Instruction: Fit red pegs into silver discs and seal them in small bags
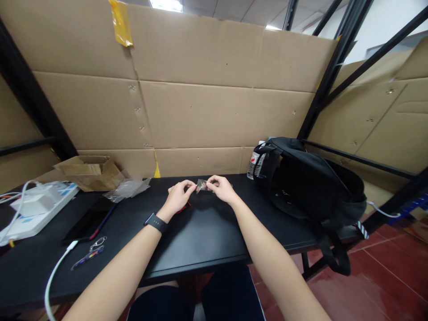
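Between my two hands is a small clear plastic bag (201, 185) with something dark or brownish inside that is too small to make out. My left hand (179, 196), with a dark watch on its wrist, pinches the bag's left edge between thumb and fingers. On the opposite side, my right hand (221, 187) pinches the right edge. The bag is held just above the far part of the black table (207, 236). Partly hidden under my left hand lies a thin red item (185, 207), perhaps cord.
A black backpack (310, 183) lies open at the right, beside a water bottle (256, 162). To the left are a cardboard box (92, 171), crumpled clear plastic (129, 190), a white power strip (43, 218), a phone (88, 223) on a white cable, and a keychain (88, 257). Cardboard walls the back.
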`<state>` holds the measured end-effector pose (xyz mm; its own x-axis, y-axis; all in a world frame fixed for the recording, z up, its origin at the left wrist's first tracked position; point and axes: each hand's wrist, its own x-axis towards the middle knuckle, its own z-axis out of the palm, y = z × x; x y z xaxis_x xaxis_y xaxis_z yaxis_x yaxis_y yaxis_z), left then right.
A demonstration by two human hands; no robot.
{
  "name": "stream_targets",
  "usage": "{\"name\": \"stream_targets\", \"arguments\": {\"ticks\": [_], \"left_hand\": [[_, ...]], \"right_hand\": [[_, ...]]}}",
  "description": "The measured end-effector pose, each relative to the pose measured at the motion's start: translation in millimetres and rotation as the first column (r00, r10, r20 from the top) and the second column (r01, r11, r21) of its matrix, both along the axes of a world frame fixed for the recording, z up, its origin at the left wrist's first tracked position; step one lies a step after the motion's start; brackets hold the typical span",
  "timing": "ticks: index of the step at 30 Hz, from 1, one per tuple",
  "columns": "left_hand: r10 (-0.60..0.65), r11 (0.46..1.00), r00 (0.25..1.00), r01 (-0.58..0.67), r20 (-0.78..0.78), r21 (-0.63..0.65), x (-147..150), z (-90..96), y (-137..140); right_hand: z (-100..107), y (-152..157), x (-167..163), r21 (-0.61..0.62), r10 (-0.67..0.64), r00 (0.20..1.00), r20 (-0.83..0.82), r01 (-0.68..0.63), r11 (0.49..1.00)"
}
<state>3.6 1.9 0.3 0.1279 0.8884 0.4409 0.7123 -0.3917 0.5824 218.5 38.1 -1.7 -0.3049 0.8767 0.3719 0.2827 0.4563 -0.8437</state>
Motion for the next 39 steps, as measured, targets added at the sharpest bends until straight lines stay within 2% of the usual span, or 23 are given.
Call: {"name": "stream_targets", "arguments": {"ticks": [3,6,11,15,18,20,23,25,26,28,31,36,39], "left_hand": [[-0.026,0.999,0.990,0.021,0.137,0.036,0.2,-3.2,4.1],[-0.041,0.998,0.974,0.029,0.225,0.058,2.8,-5.9,5.0],[-0.096,0.994,0.949,0.078,0.299,0.073,5.4,-4.9,2.6],[-0.032,0.999,0.968,0.020,0.248,0.050,6.4,-3.9,0.8],[0.045,0.997,0.993,-0.051,0.110,0.052,5.2,-5.5,3.6],[0.058,0.998,0.998,-0.058,-0.007,0.037,1.8,-7.8,8.7],[-0.039,0.998,0.986,0.031,-0.160,-0.057,-5.8,-12.3,18.3],[-0.152,0.985,0.961,0.128,-0.230,-0.117,-9.9,-14.7,22.4],[-0.205,0.975,0.944,0.174,-0.257,-0.141,-11.0,-15.3,23.3],[-0.281,0.956,0.913,0.237,-0.295,-0.174,-11.0,-15.5,22.4],[-0.335,0.940,0.875,0.282,-0.350,-0.193,-8.4,-13.2,17.8],[-0.394,0.919,0.818,0.340,-0.419,-0.199,-8.7,-7.5,11.1],[-0.418,0.908,0.798,0.354,-0.434,-0.225,-11.6,-5.8,8.5]], "right_hand": [[-0.6,-9.5,-16.0,-0.110,0.088,0.978,-0.190,-0.110,0.988],[-0.8,-17.8,-25.6,-0.207,0.121,0.934,-0.337,-0.198,0.958],[1.2,-22.4,-25.9,-0.230,0.170,0.851,-0.498,-0.319,0.919],[5.6,-23.6,-23.9,-0.255,0.193,0.830,-0.523,-0.368,0.894],[8.9,-22.4,-22.2,-0.250,0.165,0.831,-0.532,-0.340,0.906],[8.5,-17.2,-18.8,-0.208,0.125,0.868,-0.480,-0.251,0.945],[2.2,-2.5,-9.6,-0.080,-0.045,0.970,-0.237,0.026,0.996],[-4.6,8.6,-2.1,0.050,-0.197,0.978,-0.063,0.200,0.979],[-8.0,13.4,1.3,0.100,-0.237,0.972,0.004,0.235,0.967],[-13.8,19.9,6.6,0.159,-0.258,0.958,0.124,0.237,0.958],[-16.9,21.8,10.2,0.180,-0.246,0.939,0.241,0.206,0.962],[-8.2,12.6,13.5,0.231,-0.204,0.911,0.359,0.125,0.965],[-1.4,5.1,18.0,0.187,-0.154,0.864,0.480,0.071,0.980]]}}
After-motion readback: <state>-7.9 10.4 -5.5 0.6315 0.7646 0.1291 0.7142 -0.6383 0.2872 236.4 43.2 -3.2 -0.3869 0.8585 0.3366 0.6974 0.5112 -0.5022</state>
